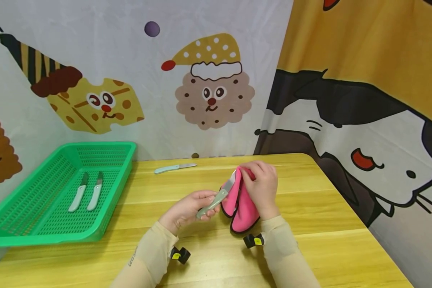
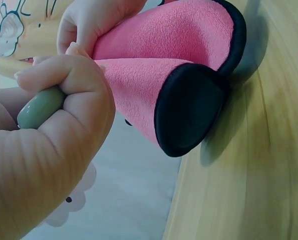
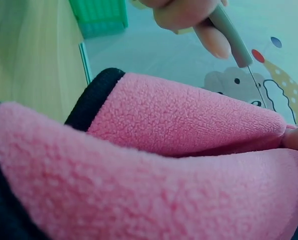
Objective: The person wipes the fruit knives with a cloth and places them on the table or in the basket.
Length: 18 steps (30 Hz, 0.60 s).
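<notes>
My left hand [image 1: 191, 208] grips a small paring knife [image 1: 212, 203] by its pale green handle, the blade slanting up to the right. That blade lies against the upper left part of a pink fleecy cloth [image 1: 245, 214] with black edging. The cloth hangs folded from my right hand [image 1: 265, 184], which pinches it at the top; a bit of red shows by those fingers. In the left wrist view the butt of the handle [image 2: 41, 107] pokes out of the curled fingers. Two folds of the cloth [image 3: 188, 115] fill much of the right wrist view.
Another paring knife [image 1: 174, 168] with a pale green handle lies near the table's back edge. At the left stands a green plastic basket [image 1: 131, 154] holding two white-handled knives [image 1: 78, 198]. A printed curtain [image 1: 158, 100] hangs behind the wooden table [image 1: 309, 240].
</notes>
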Tool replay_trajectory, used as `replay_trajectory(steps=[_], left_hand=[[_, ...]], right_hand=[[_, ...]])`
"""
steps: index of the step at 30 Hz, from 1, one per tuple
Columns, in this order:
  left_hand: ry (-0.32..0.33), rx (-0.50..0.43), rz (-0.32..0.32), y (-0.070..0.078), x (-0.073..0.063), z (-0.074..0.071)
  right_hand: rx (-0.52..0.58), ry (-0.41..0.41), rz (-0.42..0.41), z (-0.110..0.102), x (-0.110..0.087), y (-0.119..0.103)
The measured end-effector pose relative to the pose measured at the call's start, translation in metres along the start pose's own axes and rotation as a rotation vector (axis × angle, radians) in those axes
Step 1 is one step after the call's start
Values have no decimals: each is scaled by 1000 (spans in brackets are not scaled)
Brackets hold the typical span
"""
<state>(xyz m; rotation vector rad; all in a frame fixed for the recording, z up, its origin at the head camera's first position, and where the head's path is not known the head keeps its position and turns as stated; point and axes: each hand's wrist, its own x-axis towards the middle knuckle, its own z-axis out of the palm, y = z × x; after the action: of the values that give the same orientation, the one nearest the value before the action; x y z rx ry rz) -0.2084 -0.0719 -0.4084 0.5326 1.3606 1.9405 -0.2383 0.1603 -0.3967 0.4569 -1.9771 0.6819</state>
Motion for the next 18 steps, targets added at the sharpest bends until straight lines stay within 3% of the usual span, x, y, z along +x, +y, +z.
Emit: replay_trajectory(steps=[6,10,13,18], left_hand=[[2,14,31,2,-3,-4],[76,66,80,6,-5,-6],[194,174,124,9,-6,-6],[529,535,249,11,-4,0]], right_hand=[[18,28,44,-4,2,3],[56,54,72,-6,3,2],[99,76,100,-7,4,1],[164,100,124,-8,6,-4]])
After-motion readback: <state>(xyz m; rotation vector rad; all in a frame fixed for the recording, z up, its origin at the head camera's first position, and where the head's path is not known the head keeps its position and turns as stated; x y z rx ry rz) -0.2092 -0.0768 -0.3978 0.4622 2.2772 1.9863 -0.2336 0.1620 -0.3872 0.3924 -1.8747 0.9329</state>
